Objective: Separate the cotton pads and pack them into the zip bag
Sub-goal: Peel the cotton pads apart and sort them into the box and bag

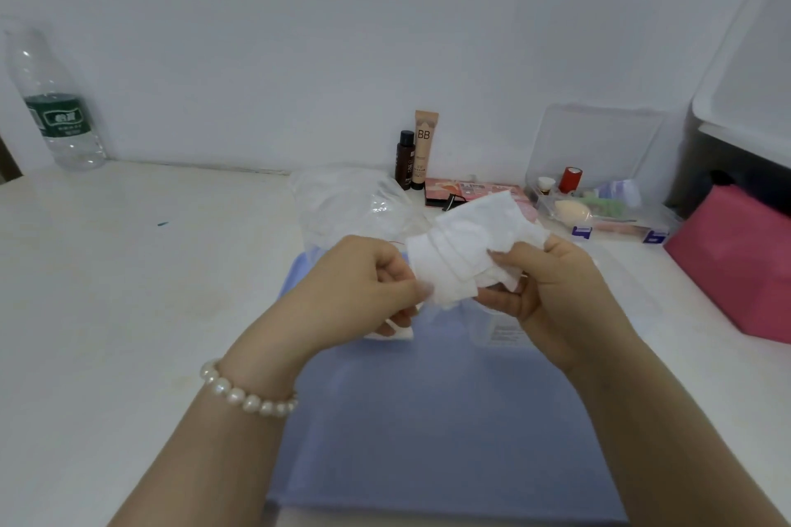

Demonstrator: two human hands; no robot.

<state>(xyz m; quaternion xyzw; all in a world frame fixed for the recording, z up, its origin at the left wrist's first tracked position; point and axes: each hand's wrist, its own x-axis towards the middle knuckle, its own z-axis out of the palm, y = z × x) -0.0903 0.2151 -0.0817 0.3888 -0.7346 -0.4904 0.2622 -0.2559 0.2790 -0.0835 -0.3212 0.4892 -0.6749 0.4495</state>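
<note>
Over the blue mat point(428, 419) at the table's near edge, both hands pinch the fanned cotton pads point(466, 248): left hand point(364, 282) on the lower-left end, right hand point(552, 287) on the right. The stack slants up toward the far right. The zip bag point(355, 201), I think, lies just beyond, nearer the left hand.

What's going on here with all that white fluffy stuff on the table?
A person is pulling apart a stack of cotton pads held above a blue cloth. The left hand pinches one edge, and the right hand grips the rest. A clear plastic bag lies behind them; no pads seem to be in it.
</note>
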